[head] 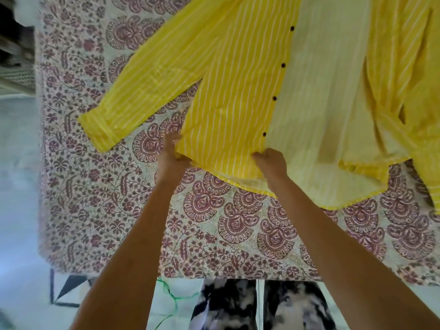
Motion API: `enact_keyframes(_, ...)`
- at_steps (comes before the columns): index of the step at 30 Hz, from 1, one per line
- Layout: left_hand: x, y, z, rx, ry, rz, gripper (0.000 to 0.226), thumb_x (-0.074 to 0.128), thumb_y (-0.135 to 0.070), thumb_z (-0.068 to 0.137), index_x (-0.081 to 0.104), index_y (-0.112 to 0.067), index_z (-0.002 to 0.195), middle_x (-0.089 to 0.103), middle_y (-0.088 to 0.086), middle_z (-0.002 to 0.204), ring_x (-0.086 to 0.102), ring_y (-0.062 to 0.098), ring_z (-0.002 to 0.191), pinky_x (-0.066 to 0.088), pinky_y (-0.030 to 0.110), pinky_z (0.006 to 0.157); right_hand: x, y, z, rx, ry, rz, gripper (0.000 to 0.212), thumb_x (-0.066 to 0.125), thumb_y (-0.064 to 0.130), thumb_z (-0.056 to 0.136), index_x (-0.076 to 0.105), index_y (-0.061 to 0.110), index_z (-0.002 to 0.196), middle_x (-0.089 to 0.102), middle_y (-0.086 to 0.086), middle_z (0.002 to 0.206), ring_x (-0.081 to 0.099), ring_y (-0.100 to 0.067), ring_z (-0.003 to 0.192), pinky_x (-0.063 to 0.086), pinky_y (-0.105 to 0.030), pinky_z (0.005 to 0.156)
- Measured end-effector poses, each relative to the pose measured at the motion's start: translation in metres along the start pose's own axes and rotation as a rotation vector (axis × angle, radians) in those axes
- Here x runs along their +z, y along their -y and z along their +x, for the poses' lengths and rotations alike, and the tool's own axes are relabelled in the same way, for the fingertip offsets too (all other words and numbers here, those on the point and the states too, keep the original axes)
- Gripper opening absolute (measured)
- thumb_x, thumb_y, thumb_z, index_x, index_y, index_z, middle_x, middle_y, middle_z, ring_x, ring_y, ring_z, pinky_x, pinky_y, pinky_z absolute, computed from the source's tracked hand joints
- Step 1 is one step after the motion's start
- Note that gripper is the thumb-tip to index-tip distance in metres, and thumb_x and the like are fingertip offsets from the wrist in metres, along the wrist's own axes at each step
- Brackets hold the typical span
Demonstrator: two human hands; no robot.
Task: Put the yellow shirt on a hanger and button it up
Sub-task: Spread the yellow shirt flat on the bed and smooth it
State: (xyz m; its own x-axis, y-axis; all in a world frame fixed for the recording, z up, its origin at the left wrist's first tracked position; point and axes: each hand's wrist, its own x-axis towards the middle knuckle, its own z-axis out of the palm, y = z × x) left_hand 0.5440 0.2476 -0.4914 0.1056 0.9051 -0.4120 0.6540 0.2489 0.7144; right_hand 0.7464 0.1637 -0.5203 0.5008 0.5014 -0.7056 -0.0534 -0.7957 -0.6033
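The yellow shirt [238, 91] with thin white stripes lies spread on a patterned bedspread [107, 186], unbuttoned, its paler inside showing in the middle. Dark buttons [283, 65] run along the edge of the left front panel. One sleeve [142, 86] stretches out to the left. My left hand [170, 153] grips the lower left corner of that front panel at the hem. My right hand [271, 163] pinches the same hem near the bottom button. No hanger is in view.
The bedspread, printed with maroon floral motifs, covers the bed; its near edge runs across the bottom of the view. Pale tiled floor [19, 210] lies to the left. Black-and-white patterned fabric [262, 306] shows below the bed edge.
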Motion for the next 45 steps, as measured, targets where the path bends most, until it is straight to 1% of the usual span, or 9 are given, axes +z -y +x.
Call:
enact_keyframes(3,-0.001,0.006,-0.002,0.141,-0.051,0.289,0.034,0.05,0.014,0.074,0.051,-0.007,0.101,0.054,0.001,0.071,0.046,0.017,0.051,0.031,0.024,0.042,-0.01,0.005,-0.007,-0.15,-0.343,0.249,0.017,0.054,0.021,0.078,0.041,0.019,0.068,0.035,0.006,0.059,0.039,0.001,0.049,0.026,-0.024,0.054)
enact_keyframes(6,-0.007,0.018,-0.002,0.407,-0.083,0.549,0.031,0.054,0.015,0.072,0.061,-0.005,0.095,0.057,0.013,0.099,0.053,0.024,0.059,0.043,0.028,0.046,-0.026,-0.002,-0.017,-0.249,-0.561,0.297,0.007,0.046,0.013,0.078,0.039,0.015,0.077,0.033,0.007,0.058,0.04,0.004,0.044,0.028,-0.013,0.046)
enact_keyframes(9,-0.013,0.033,-0.001,0.429,0.11,0.701,0.028,0.058,0.001,0.085,0.066,-0.013,0.108,0.059,0.011,0.113,0.057,0.023,0.057,0.057,0.035,0.054,-0.027,-0.029,-0.031,-0.156,-0.46,0.126,0.024,0.043,0.016,0.077,0.048,0.002,0.095,0.049,-0.001,0.064,0.05,-0.005,0.056,0.029,-0.02,0.051)
enact_keyframes(12,-0.017,0.038,0.005,0.364,0.063,0.608,0.024,0.056,0.004,0.085,0.069,-0.007,0.102,0.063,0.012,0.11,0.066,0.031,0.07,0.059,0.04,0.061,-0.021,-0.06,-0.034,0.068,-0.228,-0.172,0.034,0.054,0.018,0.085,0.052,0.0,0.114,0.062,-0.019,0.102,0.06,-0.033,0.089,0.037,-0.03,0.068)
enact_keyframes(15,-0.02,0.041,0.01,0.302,-0.014,0.563,0.021,0.056,0.006,0.083,0.07,-0.003,0.095,0.064,0.011,0.109,0.067,0.03,0.072,0.059,0.038,0.061,-0.016,-0.067,-0.035,0.012,-0.161,-0.325,0.021,0.056,0.021,0.085,0.056,0.006,0.1,0.064,-0.013,0.089,0.059,-0.031,0.077,0.039,-0.032,0.062)
enact_keyframes(24,-0.029,0.049,0.006,0.413,-0.045,0.573,0.021,0.056,0.009,0.081,0.072,-0.002,0.09,0.067,0.014,0.099,0.065,0.025,0.062,0.057,0.032,0.054,-0.019,-0.043,-0.025,-0.262,-0.454,0.032,0.008,0.05,0.008,0.091,0.052,0.0,0.091,0.043,0.004,0.053,0.047,-0.003,0.048,0.03,-0.017,0.047)
enact_keyframes(30,-0.022,0.052,0.0,0.261,0.093,0.671,0.019,0.054,0.0,0.086,0.07,-0.003,0.096,0.063,0.007,0.11,0.066,0.03,0.07,0.058,0.038,0.067,-0.019,-0.06,-0.031,0.034,-0.165,-0.343,0.006,0.048,0.013,0.084,0.044,0.009,0.085,0.052,-0.008,0.066,0.048,-0.027,0.063,0.031,-0.029,0.051)
enact_keyframes(35,-0.022,0.028,0.009,0.241,0.1,0.769,0.021,0.052,-0.005,0.086,0.073,-0.008,0.087,0.067,0.004,0.099,0.065,0.027,0.073,0.056,0.036,0.062,-0.032,-0.055,-0.026,-0.004,-0.181,-0.517,0.013,0.053,0.023,0.084,0.046,0.012,0.083,0.048,0.0,0.061,0.048,-0.027,0.063,0.027,-0.025,0.049)
enact_keyframes(45,0.02,-0.055,0.06,0.203,-0.061,0.448,0.024,0.051,-0.006,0.087,0.071,-0.015,0.095,0.068,0.007,0.106,0.065,0.029,0.084,0.049,0.034,0.063,-0.061,0.003,0.03,-0.216,-0.348,-0.248,0.014,0.053,0.015,0.085,0.057,0.007,0.097,0.066,-0.011,0.093,0.061,-0.03,0.086,0.039,-0.028,0.065)
